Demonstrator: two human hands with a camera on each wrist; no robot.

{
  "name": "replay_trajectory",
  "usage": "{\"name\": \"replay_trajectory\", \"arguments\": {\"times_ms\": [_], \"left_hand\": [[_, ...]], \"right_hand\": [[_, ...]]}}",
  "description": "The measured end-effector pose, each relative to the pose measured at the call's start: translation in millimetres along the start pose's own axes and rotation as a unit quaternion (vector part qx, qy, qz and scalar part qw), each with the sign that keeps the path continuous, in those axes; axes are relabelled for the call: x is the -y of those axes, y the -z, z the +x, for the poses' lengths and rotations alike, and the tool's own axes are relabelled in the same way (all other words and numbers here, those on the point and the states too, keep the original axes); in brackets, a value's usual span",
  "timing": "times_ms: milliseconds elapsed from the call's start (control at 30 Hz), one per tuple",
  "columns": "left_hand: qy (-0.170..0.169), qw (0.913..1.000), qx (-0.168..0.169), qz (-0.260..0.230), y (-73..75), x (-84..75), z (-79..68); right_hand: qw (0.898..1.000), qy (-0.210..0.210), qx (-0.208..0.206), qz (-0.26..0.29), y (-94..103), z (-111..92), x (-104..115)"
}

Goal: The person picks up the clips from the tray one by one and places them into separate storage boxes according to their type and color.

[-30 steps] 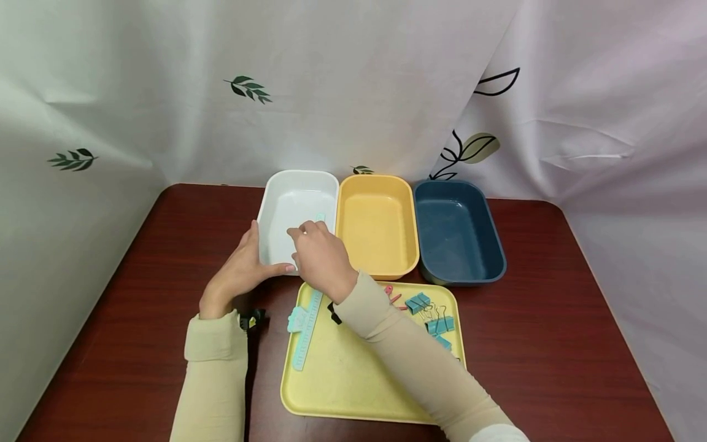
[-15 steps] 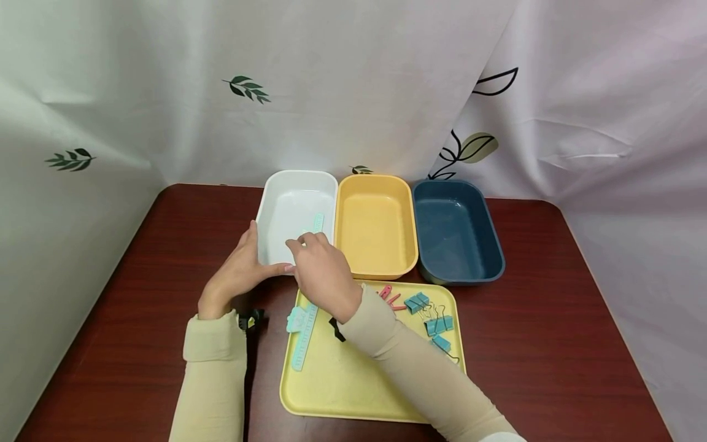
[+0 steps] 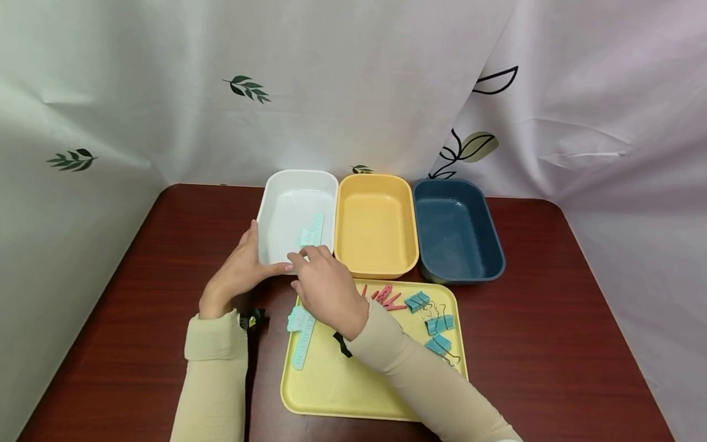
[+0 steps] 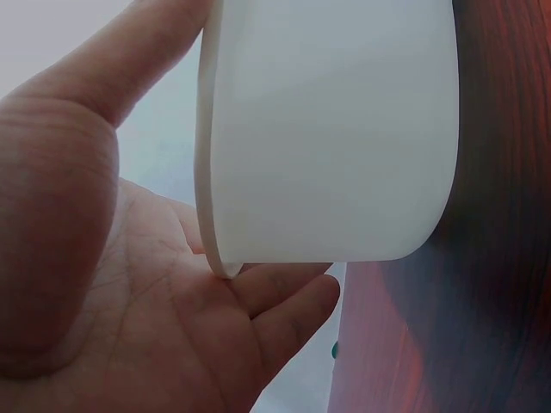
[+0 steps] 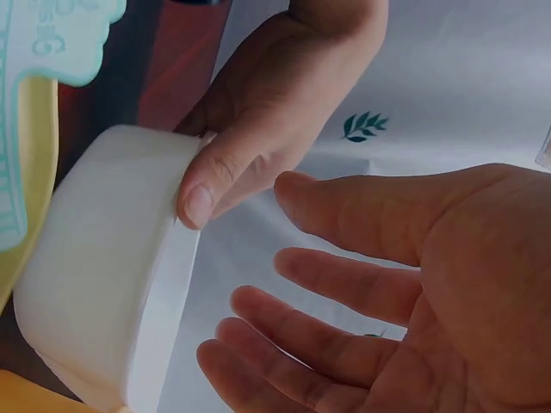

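My left hand (image 3: 234,270) braces the near-left corner of a white plastic bin (image 3: 298,177), thumb on its front rim and extended fingers along its left side. In the left wrist view the palm touches the rim (image 4: 207,155). My right hand (image 3: 331,288) hovers over the bin's front edge; its fingers (image 5: 327,198) are loosely bent and hold nothing. A turquoise ruler clip (image 3: 317,230) lies inside the white bin, its near end hidden by the right hand. Another turquoise ruler clip (image 3: 301,344) rests at the left of the yellow tray (image 3: 353,393).
Beside the white bin stand a yellow bin (image 3: 375,227) and a dark blue bin (image 3: 458,239). Several small red clothespins (image 3: 385,294) and blue binder clips (image 3: 439,324) lie on the tray. A patterned curtain (image 3: 353,80) hangs behind the brown table (image 3: 552,307).
My right hand has drawn back toward me from inside the white bin, exposing more of the ruler clip there and more clothespins on the tray. The left hand has stayed put.
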State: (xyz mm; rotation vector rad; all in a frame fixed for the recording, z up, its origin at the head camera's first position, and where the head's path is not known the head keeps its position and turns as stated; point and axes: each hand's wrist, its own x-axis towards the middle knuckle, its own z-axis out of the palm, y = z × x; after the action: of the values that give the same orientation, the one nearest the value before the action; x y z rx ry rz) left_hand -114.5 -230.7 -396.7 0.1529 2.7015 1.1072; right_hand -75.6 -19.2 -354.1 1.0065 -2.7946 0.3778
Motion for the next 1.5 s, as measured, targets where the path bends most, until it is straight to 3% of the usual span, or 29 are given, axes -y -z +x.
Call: {"name": "replay_trajectory", "arguments": {"times_ms": [433, 700, 1200, 1500], "left_hand": [[0.001, 1.0000, -0.005, -0.004, 1.2, 0.4, -2.0], [-0.025, 0.9992, -0.022, -0.020, -0.2, 1.1, -2.0], [-0.007, 0.9999, -0.010, -0.012, -0.8, -0.8, 0.3], [-0.009, 0.9997, -0.012, -0.018, -1.7, -0.5, 0.1]], "right_hand": [[1.000, 0.018, 0.019, 0.011, -8.7, -18, 8], [0.999, 0.015, 0.038, 0.015, -17.0, -23, 14], [0.995, 0.005, 0.090, 0.048, -26.8, -29, 17], [0.993, 0.005, 0.107, 0.041, -35.4, -31, 18]]}}
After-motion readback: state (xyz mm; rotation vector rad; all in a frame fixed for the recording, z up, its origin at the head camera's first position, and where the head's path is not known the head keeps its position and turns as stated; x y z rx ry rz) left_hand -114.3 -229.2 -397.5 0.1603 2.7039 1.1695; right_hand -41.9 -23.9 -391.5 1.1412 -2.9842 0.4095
